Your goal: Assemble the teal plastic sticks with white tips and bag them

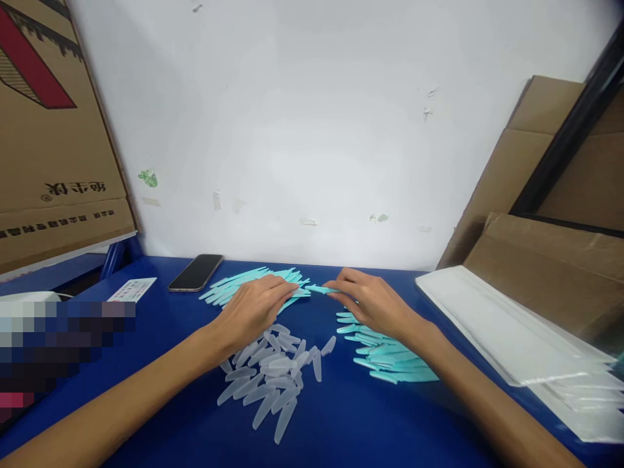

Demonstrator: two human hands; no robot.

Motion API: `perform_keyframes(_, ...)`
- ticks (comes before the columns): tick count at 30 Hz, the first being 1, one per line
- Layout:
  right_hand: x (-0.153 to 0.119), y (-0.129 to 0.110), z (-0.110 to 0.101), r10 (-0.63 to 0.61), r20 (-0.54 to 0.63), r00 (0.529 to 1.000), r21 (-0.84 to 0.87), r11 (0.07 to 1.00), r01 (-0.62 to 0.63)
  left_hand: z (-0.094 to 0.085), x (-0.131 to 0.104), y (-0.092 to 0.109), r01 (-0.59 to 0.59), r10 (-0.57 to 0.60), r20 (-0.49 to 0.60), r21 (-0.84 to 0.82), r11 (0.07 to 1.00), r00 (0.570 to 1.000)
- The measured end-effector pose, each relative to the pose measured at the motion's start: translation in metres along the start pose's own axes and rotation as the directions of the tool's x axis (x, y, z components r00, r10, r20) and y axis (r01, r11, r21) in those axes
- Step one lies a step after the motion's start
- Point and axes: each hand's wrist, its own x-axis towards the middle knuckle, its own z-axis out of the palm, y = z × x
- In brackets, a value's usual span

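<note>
Crosswise, right hand (369, 300) pinches teal stick (319, 289).
Tip points at left hand (260, 301), fingers narrowed, contents unclear; table edge (409, 275) beyond.

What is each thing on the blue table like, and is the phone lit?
Black rectangular phone, lying flat, screen dark
Slim teal plastic piece, in the right hand's grip
Left hand, fingertips together, contents unclear
Left teal plastic pile, loose, overlapping
Right teal plastic pile, loose, overlapping
Translucent tapered plastic pieces, loosely heaped
White flat plastic sheets, stacked, near end fanned
</note>
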Motion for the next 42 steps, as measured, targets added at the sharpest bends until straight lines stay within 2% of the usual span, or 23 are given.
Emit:
perform_keyframes(7,0.001,-0.003,0.000,-0.018,0.013,1.000,0.012,1.000,0.018,-0.002,0.002,0.004,0.104,-0.098,0.055,-0.129,0.986,0.994)
perform_keyframes(14,0.002,-0.005,0.001,-0.050,0.005,0.999,0.007,0.999,0.050,-0.004,0.000,0.007,0.041,-0.035,0.036,-0.171,0.984,0.999)
perform_keyframes(27,0.000,-0.003,-0.003,-0.012,-0.051,0.999,0.013,1.000,0.012,-0.005,0.002,0.008,0.052,-0.060,-0.032,-0.205,0.977,0.998)
perform_keyframes(32,0.000,-0.005,-0.004,-0.055,-0.049,0.997,0.007,0.998,0.055,-0.006,0.003,0.010,0.025,-0.039,-0.057,-0.222,0.975,0.998)
perform_keyframes(36,0.001,-0.006,-0.003,-0.054,-0.061,0.997,0.010,0.998,0.055,-0.006,0.002,0.009,0.040,-0.064,-0.095,-0.244,0.969,0.993)
perform_keyframes(42,0.001,-0.009,0.001,-0.069,-0.025,0.997,0.029,0.997,0.070,-0.004,0.001,0.014,0.037,-0.050,-0.033,-0.310,0.950,0.998)
